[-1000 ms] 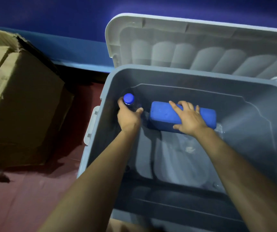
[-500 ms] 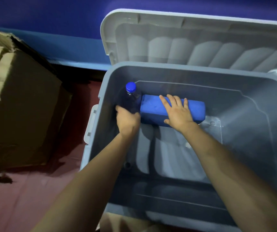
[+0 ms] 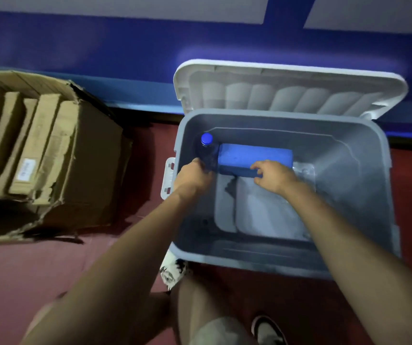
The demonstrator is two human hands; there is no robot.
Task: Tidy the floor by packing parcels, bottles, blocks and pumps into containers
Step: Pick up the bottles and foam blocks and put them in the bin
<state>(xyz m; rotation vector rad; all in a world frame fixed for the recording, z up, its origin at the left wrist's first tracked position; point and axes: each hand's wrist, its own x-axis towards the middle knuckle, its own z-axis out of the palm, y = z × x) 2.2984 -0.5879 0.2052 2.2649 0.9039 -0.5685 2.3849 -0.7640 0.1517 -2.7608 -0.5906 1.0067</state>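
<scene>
From my remote seat I look down into a grey bin [image 3: 354,175] on the red floor [image 3: 38,275]. Its white lid [image 3: 289,90] is swung open and stands against the blue wall [image 3: 125,53].

A dark bottle [image 3: 207,151] stands upright in the bin's far left corner, its long axis vertical and its blue cap pointing up. My left hand [image 3: 195,175] grips its lower body, fingers curled round it from the near side.

A blue block [image 3: 252,156] lies flat on the bin floor along the far wall. Its long axis runs left to right, and its left end sits right against the bottle. My right hand [image 3: 275,173] pinches the block's near edge towards the right half, with curled fingers on top and the thumb under the front face.

A torn cardboard box [image 3: 90,175] sits on the floor to the left of the bin, apart from it. Brown parcels [image 3: 38,145] stand in a row inside it, their long sides running away from me. Near the bottom edge of the view I see a shoe [image 3: 268,331] on the floor.
</scene>
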